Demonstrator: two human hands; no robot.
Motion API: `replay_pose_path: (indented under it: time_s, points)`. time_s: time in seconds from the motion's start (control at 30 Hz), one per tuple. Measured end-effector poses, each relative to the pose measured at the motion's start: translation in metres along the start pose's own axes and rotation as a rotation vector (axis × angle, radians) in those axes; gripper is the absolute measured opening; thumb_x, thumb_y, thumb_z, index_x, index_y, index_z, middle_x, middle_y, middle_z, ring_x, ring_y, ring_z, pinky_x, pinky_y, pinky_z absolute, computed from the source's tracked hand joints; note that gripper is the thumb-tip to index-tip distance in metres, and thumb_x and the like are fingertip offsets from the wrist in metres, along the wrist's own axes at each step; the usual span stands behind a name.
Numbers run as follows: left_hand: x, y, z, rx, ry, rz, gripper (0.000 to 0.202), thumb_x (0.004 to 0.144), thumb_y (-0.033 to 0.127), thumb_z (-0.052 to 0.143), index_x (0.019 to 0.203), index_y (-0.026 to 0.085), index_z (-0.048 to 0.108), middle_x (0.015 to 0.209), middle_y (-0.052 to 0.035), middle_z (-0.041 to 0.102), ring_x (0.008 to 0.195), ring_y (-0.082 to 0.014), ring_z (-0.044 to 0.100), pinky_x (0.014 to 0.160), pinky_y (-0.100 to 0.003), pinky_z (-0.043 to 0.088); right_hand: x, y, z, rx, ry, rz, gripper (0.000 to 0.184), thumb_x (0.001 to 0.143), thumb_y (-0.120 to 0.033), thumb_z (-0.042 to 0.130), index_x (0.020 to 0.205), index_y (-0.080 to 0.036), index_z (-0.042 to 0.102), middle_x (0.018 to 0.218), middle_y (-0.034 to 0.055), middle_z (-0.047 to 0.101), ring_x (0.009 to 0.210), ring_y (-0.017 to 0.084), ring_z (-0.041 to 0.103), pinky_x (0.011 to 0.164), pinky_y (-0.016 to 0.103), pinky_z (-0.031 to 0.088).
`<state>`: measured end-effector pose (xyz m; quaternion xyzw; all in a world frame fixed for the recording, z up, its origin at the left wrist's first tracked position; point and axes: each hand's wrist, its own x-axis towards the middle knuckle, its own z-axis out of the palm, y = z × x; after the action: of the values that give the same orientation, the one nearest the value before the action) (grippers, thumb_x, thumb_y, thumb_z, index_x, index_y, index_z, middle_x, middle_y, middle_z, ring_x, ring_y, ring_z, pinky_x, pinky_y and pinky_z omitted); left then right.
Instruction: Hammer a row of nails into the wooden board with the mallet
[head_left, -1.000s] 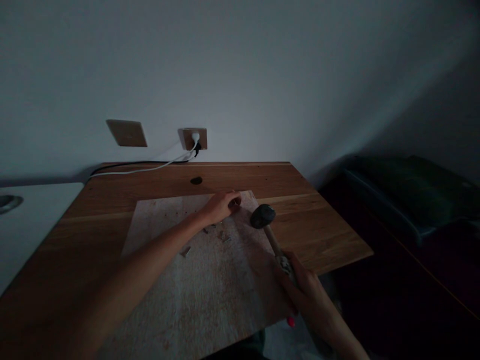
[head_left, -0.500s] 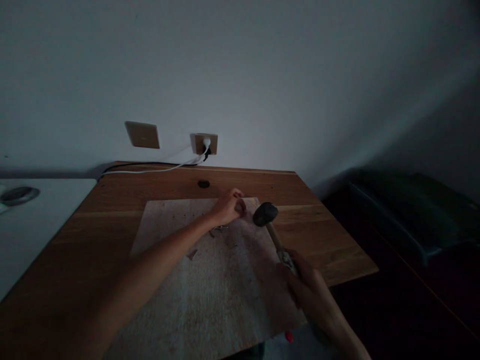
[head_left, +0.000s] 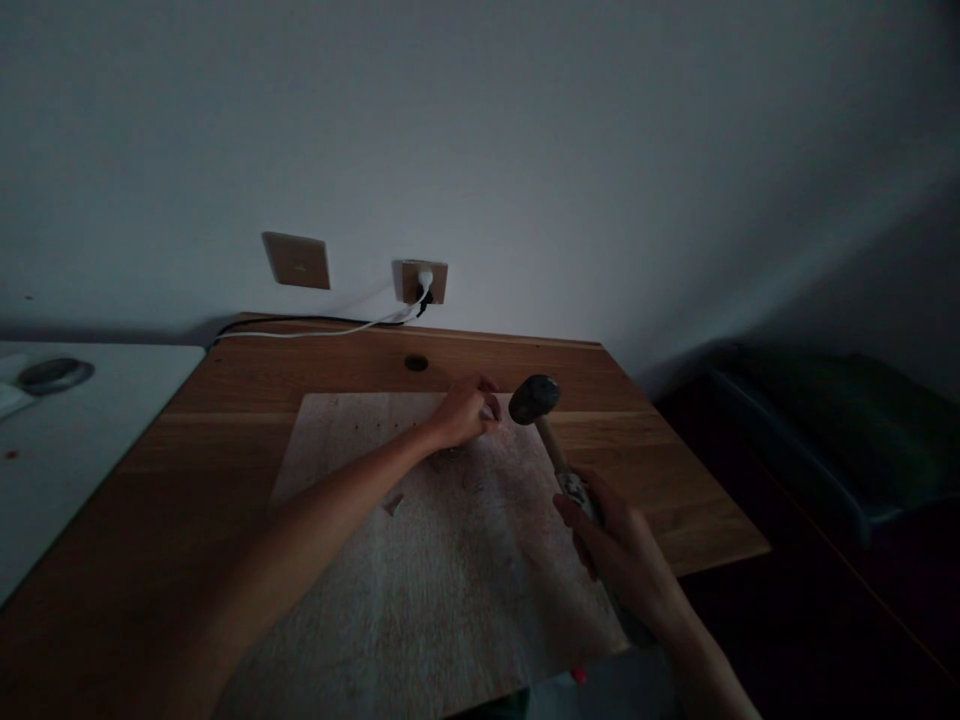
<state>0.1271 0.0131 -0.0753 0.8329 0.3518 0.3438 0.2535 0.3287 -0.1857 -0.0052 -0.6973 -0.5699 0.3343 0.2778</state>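
My right hand [head_left: 611,530] is wrapped round the lower handle of a hammer [head_left: 555,445]. Its dark, rounded head is raised just right of my left hand, above the board's far right corner. On that part of the pale wooden board [head_left: 442,580], my left hand [head_left: 465,412] has its fingers pinched together at the surface; whatever they hold is too small to make out. A row of small dark dots [head_left: 377,426] runs across the board left of that hand. A small torn scrap [head_left: 392,503] lies near my left forearm.
The board rests on a brown wooden table [head_left: 697,500] against the wall. At the back are a round cable hole [head_left: 416,362], white and black cables [head_left: 322,333] and a wall socket [head_left: 424,282]. A white surface [head_left: 112,430] with a round dark object [head_left: 56,375] adjoins at left.
The hammer head has risen slightly, with my right hand moving up a little. My left hand stays pinched at the board and now hides most of the thin metal pieces beneath it. The view has shifted slightly.
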Motion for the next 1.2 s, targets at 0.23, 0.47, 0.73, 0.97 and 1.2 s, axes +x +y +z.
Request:
replay_pose_path:
  time_s: [0.23, 0.47, 0.73, 0.97, 1.2]
  points:
    - [0.0003, 0.0001, -0.0003, -0.014, -0.003, -0.017, 0.014, 0.072, 0.015, 0.086, 0.083, 0.019, 0.079, 0.122, -0.0108, 0.064, 0.116, -0.0301, 0.063, 0.106, -0.047, 0.048, 0.0008, -0.0032, 0.001, -0.019, -0.012, -0.012, 0.05, 0.095, -0.056, 0.056, 0.127, -0.018, 0.061, 0.053, -0.0086, 0.054, 0.041, 0.015, 0.056, 0.039, 0.023, 0.042]
    - [-0.0007, -0.0042, 0.0024, -0.052, 0.027, -0.004, 0.01, 0.072, 0.015, 0.086, 0.078, 0.019, 0.078, 0.12, -0.0091, 0.063, 0.114, -0.0269, 0.063, 0.107, -0.046, 0.05, 0.0002, -0.0031, 0.0025, -0.018, -0.009, -0.03, 0.047, 0.097, -0.055, 0.053, 0.126, -0.019, 0.06, 0.053, -0.0088, 0.053, 0.042, 0.016, 0.057, 0.04, 0.023, 0.043]
    - [0.0005, -0.0061, 0.0032, -0.068, 0.024, 0.028, 0.01, 0.073, 0.012, 0.085, 0.076, 0.019, 0.079, 0.119, -0.0094, 0.064, 0.112, -0.026, 0.064, 0.103, -0.044, 0.051, -0.0009, -0.0049, 0.0055, -0.091, -0.036, -0.012, 0.051, 0.095, -0.057, 0.051, 0.126, -0.018, 0.061, 0.054, -0.0069, 0.056, 0.042, 0.017, 0.058, 0.04, 0.024, 0.044]
    - [0.0001, -0.0051, 0.0023, -0.06, 0.023, 0.029, 0.011, 0.073, 0.011, 0.084, 0.076, 0.02, 0.08, 0.119, -0.0082, 0.066, 0.113, -0.0264, 0.064, 0.104, -0.044, 0.051, -0.0029, -0.008, 0.0048, -0.119, -0.051, -0.048, 0.046, 0.097, -0.053, 0.05, 0.123, -0.018, 0.061, 0.053, -0.0063, 0.057, 0.043, 0.017, 0.059, 0.043, 0.025, 0.045]
    - [0.0002, -0.0065, 0.0032, -0.079, 0.028, 0.031, 0.01, 0.072, 0.011, 0.086, 0.077, 0.018, 0.08, 0.117, -0.0097, 0.066, 0.111, -0.0255, 0.065, 0.102, -0.042, 0.052, -0.0014, -0.0095, 0.0018, -0.153, -0.082, -0.067, 0.046, 0.099, -0.052, 0.049, 0.125, -0.016, 0.061, 0.052, -0.0067, 0.055, 0.042, 0.017, 0.057, 0.045, 0.026, 0.044]
